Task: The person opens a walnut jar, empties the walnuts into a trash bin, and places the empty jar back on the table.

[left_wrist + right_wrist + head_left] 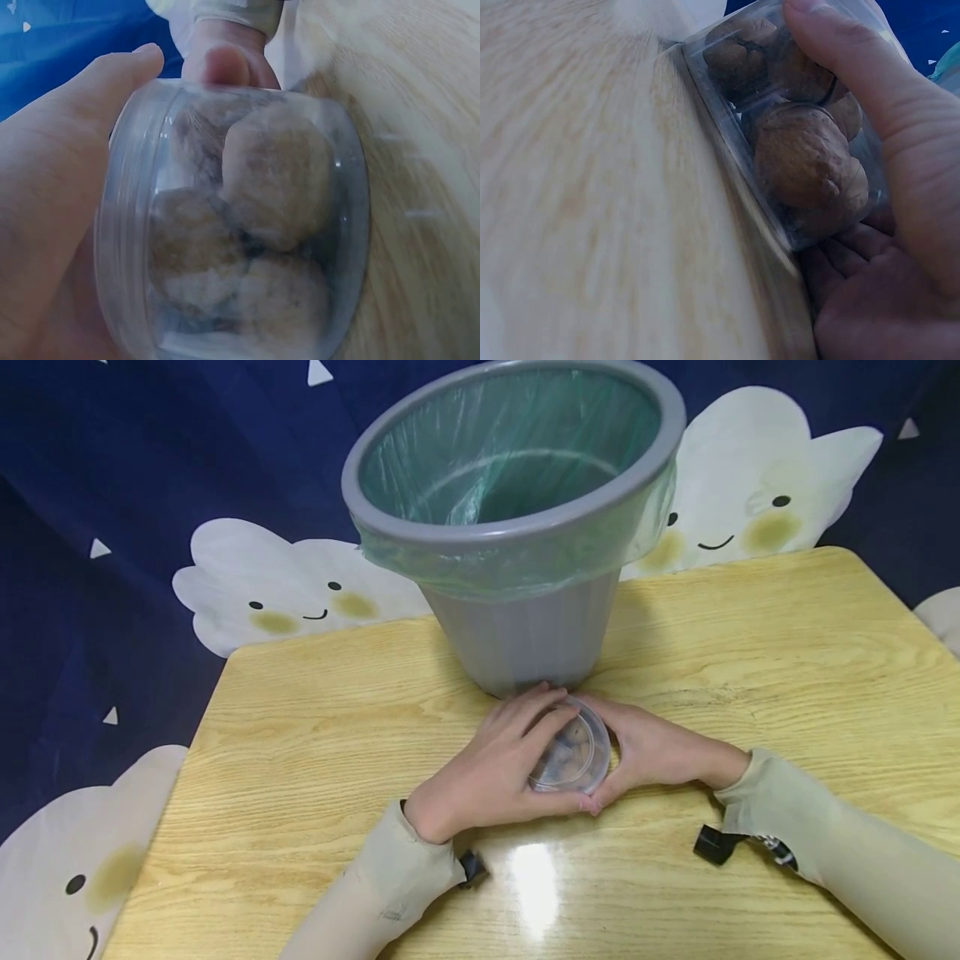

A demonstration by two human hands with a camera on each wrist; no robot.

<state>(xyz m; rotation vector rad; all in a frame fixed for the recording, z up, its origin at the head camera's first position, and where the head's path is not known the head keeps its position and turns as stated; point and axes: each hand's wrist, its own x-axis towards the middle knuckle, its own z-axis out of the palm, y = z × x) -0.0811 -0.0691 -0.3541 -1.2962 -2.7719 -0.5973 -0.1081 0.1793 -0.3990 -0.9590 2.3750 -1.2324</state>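
Note:
A clear plastic jar stands near the middle of the wooden table, right in front of the bin. Brown walnuts show through its side in the right wrist view. My left hand grips the jar from the left, its fingers reaching over the edge of the lid. From the right, my right hand holds the jar's side between thumb and fingers. The tips of both thumbs meet at the near side of the jar. Part of the lid is hidden beneath the left fingers.
A grey bin lined with a green plastic bag stands just behind the jar. The light wood table ends at a dark blue curtain with white clouds.

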